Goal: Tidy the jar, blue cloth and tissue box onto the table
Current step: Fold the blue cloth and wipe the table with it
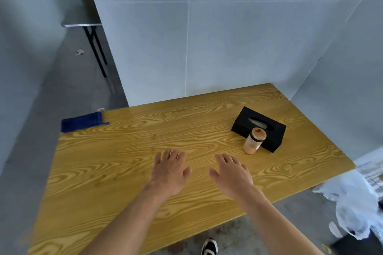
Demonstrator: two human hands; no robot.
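A black tissue box (259,128) lies on the right part of the wooden table (128,151). Touching its near side stands a small jar (253,141) with an orange-brown lid and pale orange contents. A folded blue cloth (81,122) rests at the table's far left corner, partly over the edge. My left hand (170,172) and my right hand (232,174) hover flat over the table's middle, palms down, fingers apart, holding nothing. My right hand is a short way in front and left of the jar.
White walls close the table off at the back and right. A grey table with black legs (91,33) stands far left on the grey floor. White plastic bags (356,205) lie off the table's right edge. A shoe (209,247) shows below the near edge.
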